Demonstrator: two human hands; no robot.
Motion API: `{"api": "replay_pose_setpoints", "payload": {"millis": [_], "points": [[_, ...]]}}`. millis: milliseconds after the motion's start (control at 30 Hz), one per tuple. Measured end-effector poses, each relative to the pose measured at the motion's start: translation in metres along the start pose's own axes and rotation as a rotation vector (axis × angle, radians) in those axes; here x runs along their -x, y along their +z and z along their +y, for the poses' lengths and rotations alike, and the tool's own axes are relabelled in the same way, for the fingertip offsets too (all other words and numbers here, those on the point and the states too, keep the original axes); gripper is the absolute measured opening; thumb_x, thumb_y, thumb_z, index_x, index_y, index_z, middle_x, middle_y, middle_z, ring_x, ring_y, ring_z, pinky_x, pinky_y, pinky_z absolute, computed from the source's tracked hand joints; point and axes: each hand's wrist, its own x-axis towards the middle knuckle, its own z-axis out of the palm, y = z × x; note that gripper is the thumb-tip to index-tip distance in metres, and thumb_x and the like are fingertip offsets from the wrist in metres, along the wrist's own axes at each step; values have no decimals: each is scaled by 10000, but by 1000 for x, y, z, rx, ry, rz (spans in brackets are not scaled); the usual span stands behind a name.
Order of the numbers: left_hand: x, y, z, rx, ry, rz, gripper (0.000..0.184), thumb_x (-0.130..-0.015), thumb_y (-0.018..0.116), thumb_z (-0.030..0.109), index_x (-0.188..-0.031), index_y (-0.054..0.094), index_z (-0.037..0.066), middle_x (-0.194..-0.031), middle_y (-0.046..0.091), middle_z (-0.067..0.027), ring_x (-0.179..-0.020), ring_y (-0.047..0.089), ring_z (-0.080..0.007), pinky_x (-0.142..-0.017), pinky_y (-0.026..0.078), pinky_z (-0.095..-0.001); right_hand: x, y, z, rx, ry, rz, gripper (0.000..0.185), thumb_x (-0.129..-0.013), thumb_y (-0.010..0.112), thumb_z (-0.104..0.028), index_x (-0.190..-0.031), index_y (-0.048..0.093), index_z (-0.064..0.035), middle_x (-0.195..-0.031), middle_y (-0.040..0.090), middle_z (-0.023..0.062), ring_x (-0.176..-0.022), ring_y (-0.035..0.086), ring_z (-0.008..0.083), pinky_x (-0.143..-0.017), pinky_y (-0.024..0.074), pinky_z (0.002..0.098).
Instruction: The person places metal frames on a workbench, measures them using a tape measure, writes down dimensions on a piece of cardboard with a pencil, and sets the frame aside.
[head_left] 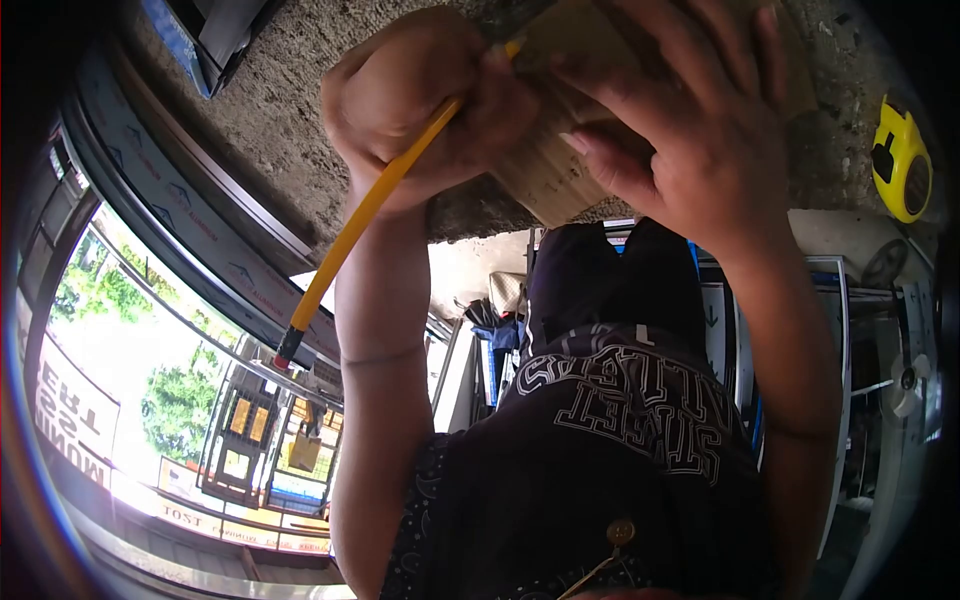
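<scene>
My left hand (420, 110) is closed around a yellow pencil (365, 215). The pencil slants, its dark eraser end low and its point up by my fingers, over a piece of brown cardboard (545, 185). Faint marks show on the cardboard. Spread over it on the other side is my right hand (690, 130), back up, thumb and fingers apart, fingertips resting on or close to its surface. Part of the cardboard is hidden under both hands. A yellow tape measure (902, 160) lies to the right of my right hand.
The cardboard lies on a rough, grey-brown worktop (270, 120). Long wrapped metal profiles (190, 215) run along the left, and a blue-edged object (195, 50) sits at the upper left. A fan (908, 385) and framed panels (830, 300) stand on the right.
</scene>
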Motion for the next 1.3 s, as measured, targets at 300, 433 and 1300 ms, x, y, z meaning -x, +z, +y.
{"api": "replay_pose_setpoints", "payload": {"millis": [300,433,1300], "points": [[-2,0,0,35,20,21,222,-760,686,-99,-791,501,21,-769,650,-150,-597,590,-136,-518,473,-240,3,-6,6,82,-24,-117,292,-650,779,-393,-899,716,-254,-1386,508,55,-1378,354,352,-1162,69,610],[12,3,9,127,-206,157,210,-764,683,-94,-797,513,24,-779,653,-146,-602,600,-145,-517,477,-247,4,2,11,40,-66,-28,289,-650,779,-395,-895,714,-257,-1382,509,54,-1375,357,347,-1165,63,610],[-1,0,-2,85,-6,40,202,-771,680,-83,-785,511,26,-764,641,-141,-596,580,-135,-524,461,-244,2,-4,8,-4,-9,-74,284,-644,796,-375,-883,715,-245,-1373,518,55,-1368,362,351,-1161,81,610]]}}
